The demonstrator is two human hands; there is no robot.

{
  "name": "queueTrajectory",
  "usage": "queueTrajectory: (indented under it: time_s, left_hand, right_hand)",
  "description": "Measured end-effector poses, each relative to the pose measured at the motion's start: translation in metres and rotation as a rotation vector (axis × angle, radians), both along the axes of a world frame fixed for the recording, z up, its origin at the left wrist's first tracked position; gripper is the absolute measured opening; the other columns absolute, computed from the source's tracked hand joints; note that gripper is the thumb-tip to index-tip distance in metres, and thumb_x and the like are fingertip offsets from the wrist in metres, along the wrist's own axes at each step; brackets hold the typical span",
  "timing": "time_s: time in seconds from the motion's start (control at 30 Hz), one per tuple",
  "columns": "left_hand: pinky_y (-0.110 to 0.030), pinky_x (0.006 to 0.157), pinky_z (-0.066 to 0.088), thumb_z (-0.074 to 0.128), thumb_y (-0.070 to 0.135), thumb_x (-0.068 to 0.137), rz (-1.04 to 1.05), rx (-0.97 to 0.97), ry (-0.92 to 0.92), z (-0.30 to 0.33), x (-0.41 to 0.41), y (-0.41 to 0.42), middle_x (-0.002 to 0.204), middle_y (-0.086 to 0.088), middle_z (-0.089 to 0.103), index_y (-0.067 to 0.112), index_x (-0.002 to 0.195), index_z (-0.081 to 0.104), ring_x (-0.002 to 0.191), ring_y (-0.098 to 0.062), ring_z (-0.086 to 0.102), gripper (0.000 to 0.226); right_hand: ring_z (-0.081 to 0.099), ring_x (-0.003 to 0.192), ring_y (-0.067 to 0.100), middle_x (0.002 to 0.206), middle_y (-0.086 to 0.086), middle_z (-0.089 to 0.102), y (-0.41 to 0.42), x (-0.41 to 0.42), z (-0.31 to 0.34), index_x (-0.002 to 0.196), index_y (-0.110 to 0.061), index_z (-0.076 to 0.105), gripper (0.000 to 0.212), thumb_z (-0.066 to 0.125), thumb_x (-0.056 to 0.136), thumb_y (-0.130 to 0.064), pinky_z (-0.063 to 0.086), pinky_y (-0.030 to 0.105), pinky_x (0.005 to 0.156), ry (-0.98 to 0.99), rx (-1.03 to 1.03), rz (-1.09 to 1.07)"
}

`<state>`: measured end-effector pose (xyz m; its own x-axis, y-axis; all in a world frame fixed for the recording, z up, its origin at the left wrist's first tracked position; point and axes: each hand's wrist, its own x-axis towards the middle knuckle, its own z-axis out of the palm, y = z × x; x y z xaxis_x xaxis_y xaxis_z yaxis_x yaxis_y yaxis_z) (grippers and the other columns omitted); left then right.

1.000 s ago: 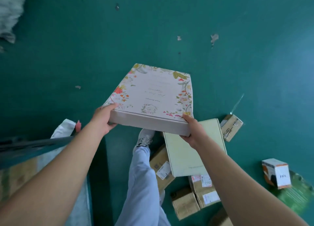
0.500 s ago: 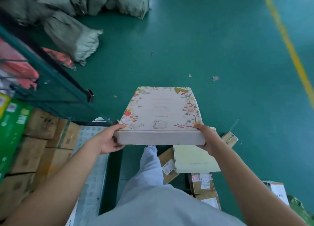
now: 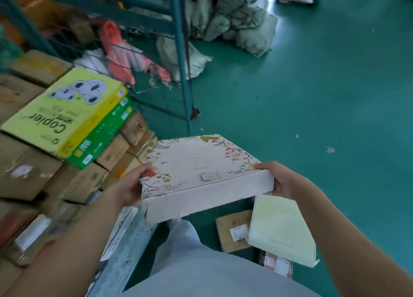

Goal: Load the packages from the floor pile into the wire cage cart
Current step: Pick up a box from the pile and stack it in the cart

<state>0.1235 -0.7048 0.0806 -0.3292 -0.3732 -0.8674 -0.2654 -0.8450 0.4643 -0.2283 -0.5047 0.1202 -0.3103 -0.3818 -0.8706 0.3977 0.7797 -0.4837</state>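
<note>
I hold a flat white floral box [image 3: 201, 171] level in front of me, just right of the wire cage cart [image 3: 178, 51]. My left hand [image 3: 131, 185] grips its near left corner and my right hand [image 3: 277, 180] grips its near right corner. The cart at left holds stacked cardboard boxes [image 3: 24, 169] and a yellow-green copier paper box [image 3: 64, 111]. On the floor by my feet lie a pale green flat box [image 3: 279, 232], a brown package [image 3: 232, 229] and another labelled package [image 3: 277, 263].
The cart's green upright post [image 3: 181, 57] stands just beyond the floral box. Grey-green sacks [image 3: 241, 21] are heaped on the green floor [image 3: 312, 95] behind it, with pink and white bags [image 3: 120, 51] seen through the mesh. My leg [image 3: 185, 236] is below the box.
My view has swung left and up toward the cart. The floral box has moved with both hands toward the cart's open side, and the stacked boxes inside have come into view.
</note>
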Motion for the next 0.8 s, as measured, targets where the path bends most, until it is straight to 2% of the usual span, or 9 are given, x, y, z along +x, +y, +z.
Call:
queueTrajectory:
  time_s: [0.2,0.23,0.33,0.4,0.53,0.6,0.67,0.73,0.8]
  left_hand:
    - [-0.052,0.105,0.050,0.069,0.034,0.089,0.242,-0.194,0.023,0.028,0.101,-0.022,0.123,-0.021,0.071,0.006,0.137,0.060,0.118,-0.039,0.066,0.056]
    - [-0.051,0.102,0.053,0.074,0.035,0.083,0.267,-0.242,0.027,0.037,0.118,-0.026,0.125,-0.020,0.071,0.007,0.139,0.059,0.118,-0.038,0.065,0.064]
    - [-0.038,0.071,0.063,0.083,0.035,0.070,0.345,-0.350,0.056,0.054,0.152,-0.042,0.129,-0.020,0.067,0.011,0.141,0.056,0.105,-0.034,0.066,0.081]
    - [-0.038,0.067,0.063,0.085,0.034,0.069,0.398,-0.408,0.076,0.062,0.171,-0.056,0.133,-0.024,0.064,0.012,0.142,0.054,0.104,-0.034,0.066,0.082]
    - [-0.037,0.067,0.062,0.065,0.021,0.093,0.555,-0.375,0.199,0.078,0.210,-0.089,0.108,-0.018,0.075,0.005,0.120,0.062,0.086,-0.029,0.075,0.032]
    - [-0.044,0.085,0.059,0.071,0.021,0.087,0.634,-0.363,0.206,0.082,0.220,-0.102,0.128,-0.021,0.068,0.003,0.126,0.061,0.105,-0.034,0.071,0.044]
    - [-0.049,0.094,0.055,0.072,0.020,0.083,0.689,-0.371,0.219,0.085,0.232,-0.119,0.135,-0.021,0.064,0.002,0.135,0.058,0.120,-0.038,0.065,0.056]
    - [-0.051,0.100,0.051,0.068,0.017,0.086,0.741,-0.356,0.236,0.083,0.237,-0.133,0.129,-0.020,0.065,0.002,0.127,0.061,0.121,-0.039,0.063,0.044]
    - [-0.051,0.103,0.047,0.067,0.015,0.088,0.796,-0.341,0.244,0.080,0.244,-0.144,0.112,-0.019,0.066,0.005,0.105,0.066,0.107,-0.036,0.063,0.019]
  right_hand:
    - [0.068,0.082,0.021,0.096,0.006,0.073,-0.081,0.062,0.017,0.120,-0.012,0.061,0.032,0.066,0.094,-0.031,0.053,0.025,0.050,-0.019,-0.131,0.070]
    - [0.068,0.083,0.021,0.096,0.006,0.074,-0.098,0.076,0.020,0.121,-0.011,0.061,0.033,0.066,0.094,-0.030,0.055,0.027,0.054,-0.051,-0.164,0.067]
    - [0.070,0.091,0.023,0.102,0.005,0.076,-0.137,0.106,0.021,0.128,-0.012,0.063,0.042,0.068,0.092,-0.034,0.056,0.034,0.070,-0.101,-0.248,0.024]
    - [0.070,0.094,0.023,0.105,0.005,0.076,-0.165,0.129,0.026,0.127,-0.012,0.064,0.043,0.070,0.092,-0.037,0.056,0.035,0.071,-0.112,-0.292,-0.013]
    - [0.069,0.091,0.022,0.103,0.006,0.074,-0.229,0.185,0.039,0.115,-0.012,0.064,0.034,0.067,0.097,-0.041,0.058,0.032,0.061,-0.128,-0.385,-0.080]
    - [0.069,0.098,0.023,0.110,0.007,0.073,-0.253,0.207,0.040,0.117,-0.012,0.064,0.037,0.067,0.097,-0.043,0.059,0.033,0.064,-0.169,-0.433,-0.116]
    - [0.070,0.105,0.027,0.119,0.010,0.073,-0.280,0.235,0.035,0.127,-0.014,0.063,0.049,0.072,0.092,-0.046,0.062,0.036,0.070,-0.218,-0.457,-0.122]
    - [0.072,0.098,0.026,0.113,0.009,0.075,-0.301,0.264,0.028,0.130,-0.013,0.062,0.056,0.076,0.088,-0.047,0.061,0.041,0.081,-0.255,-0.460,-0.062]
    - [0.072,0.081,0.023,0.097,0.008,0.075,-0.320,0.302,0.020,0.130,-0.010,0.060,0.061,0.080,0.085,-0.046,0.061,0.041,0.077,-0.286,-0.428,0.051]
